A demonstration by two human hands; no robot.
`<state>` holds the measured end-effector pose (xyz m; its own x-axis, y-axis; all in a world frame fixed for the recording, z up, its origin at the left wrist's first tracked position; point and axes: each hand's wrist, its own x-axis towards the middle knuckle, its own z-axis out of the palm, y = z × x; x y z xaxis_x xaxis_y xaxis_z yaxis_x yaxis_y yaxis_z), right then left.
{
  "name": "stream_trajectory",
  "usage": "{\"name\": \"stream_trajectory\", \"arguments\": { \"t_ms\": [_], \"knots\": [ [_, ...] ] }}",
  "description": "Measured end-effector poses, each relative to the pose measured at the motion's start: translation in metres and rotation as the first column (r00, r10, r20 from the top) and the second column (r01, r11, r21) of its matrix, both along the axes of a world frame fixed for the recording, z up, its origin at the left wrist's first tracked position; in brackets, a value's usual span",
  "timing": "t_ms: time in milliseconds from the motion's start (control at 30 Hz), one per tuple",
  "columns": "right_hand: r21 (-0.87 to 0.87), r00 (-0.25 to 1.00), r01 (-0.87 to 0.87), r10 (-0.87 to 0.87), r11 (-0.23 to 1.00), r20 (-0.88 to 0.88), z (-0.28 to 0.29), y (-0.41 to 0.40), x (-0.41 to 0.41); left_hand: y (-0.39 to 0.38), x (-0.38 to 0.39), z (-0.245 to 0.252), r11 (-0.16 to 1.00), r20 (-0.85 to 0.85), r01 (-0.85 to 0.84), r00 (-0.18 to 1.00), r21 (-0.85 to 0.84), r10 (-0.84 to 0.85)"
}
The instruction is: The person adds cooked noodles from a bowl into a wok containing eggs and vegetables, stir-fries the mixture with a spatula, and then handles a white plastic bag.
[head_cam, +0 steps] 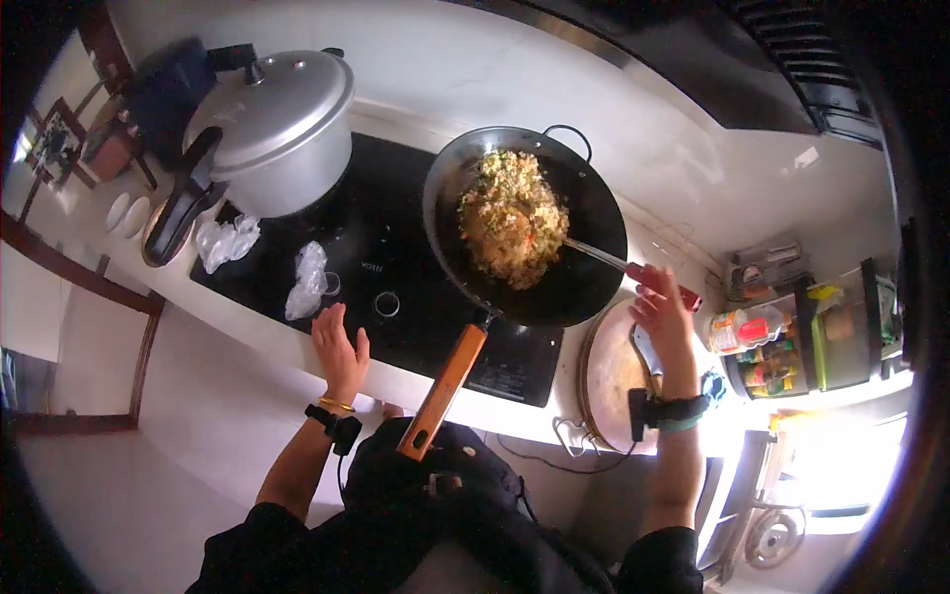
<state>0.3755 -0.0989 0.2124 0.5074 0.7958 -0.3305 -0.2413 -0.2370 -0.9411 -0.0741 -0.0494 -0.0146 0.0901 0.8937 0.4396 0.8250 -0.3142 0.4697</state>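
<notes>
Fried rice with bits of vegetable [516,215] is heaped in a dark wok [594,215] on the black induction cooktop [371,223]. A utensil with a metal shaft and red handle [690,299] reaches into the rice over the wok's right side. My right hand [660,304] is at that handle, its fingers partly across it; whether they grip it is unclear. The wok's long wooden handle [445,390] points towards me. My left hand [341,353] hovers by the cooktop's front edge with fingers apart, holding nothing, near a crumpled clear plastic bag [308,282].
A large pressure cooker [282,141] stands at the back left, its black handle jutting forwards. Another plastic bag [226,241] and eggs [126,215] lie near it. At right are a round cutting board [608,371] with a knife [647,350], a labelled plastic bottle [746,329] and shelves. A range hood overhangs.
</notes>
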Motion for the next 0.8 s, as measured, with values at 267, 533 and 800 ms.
{"name": "stream_trajectory", "arguments": {
  "t_ms": [267, 533, 800],
  "knots": [
    [0.218, 1.0, 0.003, -0.004, 0.976, 0.004, -0.035, 0.0, 0.034, 0.001, 0.008, 0.007, 0.999, -0.019, 0.0, 1.0, 0.033, 0.0],
    [-0.005, 0.409, -0.529, 0.26, 0.849, 0.875, 0.011, -0.03, -0.072, 0.0, 0.006, 0.004, 1.0, -0.039, -0.019, 0.999, 0.014, 0.019],
    [-0.37, -0.306, -0.661, 0.215, 0.653, 0.927, 0.056, -0.064, -0.102, 0.001, 0.006, 0.002, 0.999, -0.009, -0.031, 0.999, 0.021, 0.031]
  ]
}}
